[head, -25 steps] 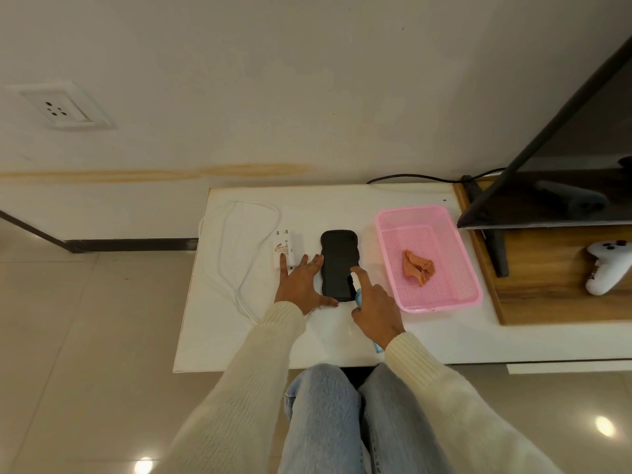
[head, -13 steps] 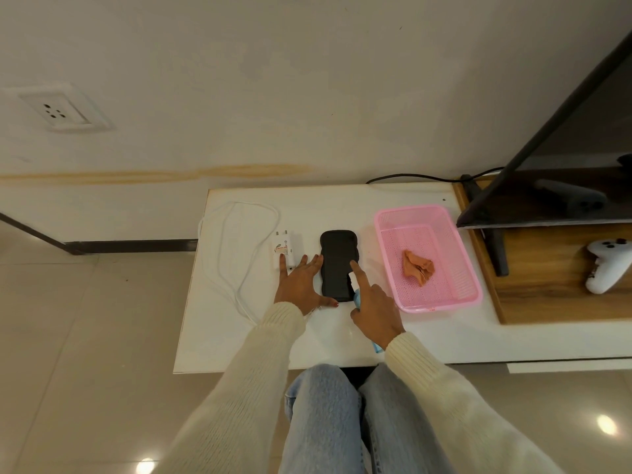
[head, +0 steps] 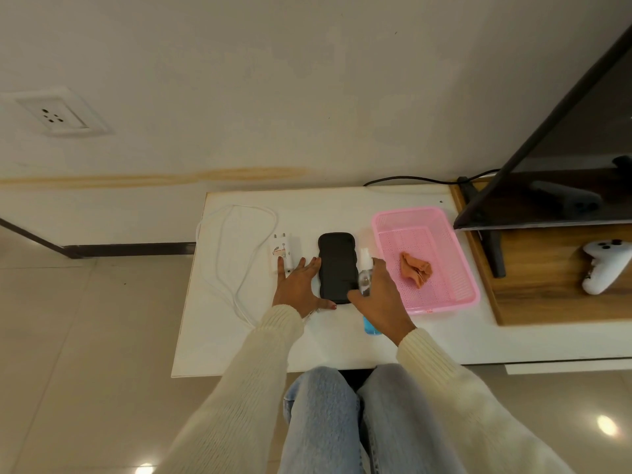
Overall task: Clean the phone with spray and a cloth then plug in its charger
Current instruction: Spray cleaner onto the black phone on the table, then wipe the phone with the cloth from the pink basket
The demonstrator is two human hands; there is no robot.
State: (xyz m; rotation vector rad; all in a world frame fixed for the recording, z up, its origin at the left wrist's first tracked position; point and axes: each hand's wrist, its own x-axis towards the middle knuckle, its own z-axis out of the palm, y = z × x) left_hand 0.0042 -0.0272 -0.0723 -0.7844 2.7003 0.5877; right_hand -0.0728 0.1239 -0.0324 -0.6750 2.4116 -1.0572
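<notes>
Black phone (head: 337,266) lies flat on the white table (head: 342,343). Left hand (head: 298,289) rests beside it, fingers spread open. Right hand (head: 378,302) grips the spray bottle (head: 365,268).

We are counting one black phone (head: 337,267), one spray bottle (head: 365,272), one orange cloth (head: 416,273), one pink basket (head: 444,304) and one white charger plug (head: 282,252) with one white cable (head: 239,265) lying on the tabletop (head: 239,336). We are also seeing two hands, a left (head: 297,289) and a right (head: 379,299), one white game controller (head: 603,265), one wall socket (head: 51,115) and one television (head: 561,159).
</notes>
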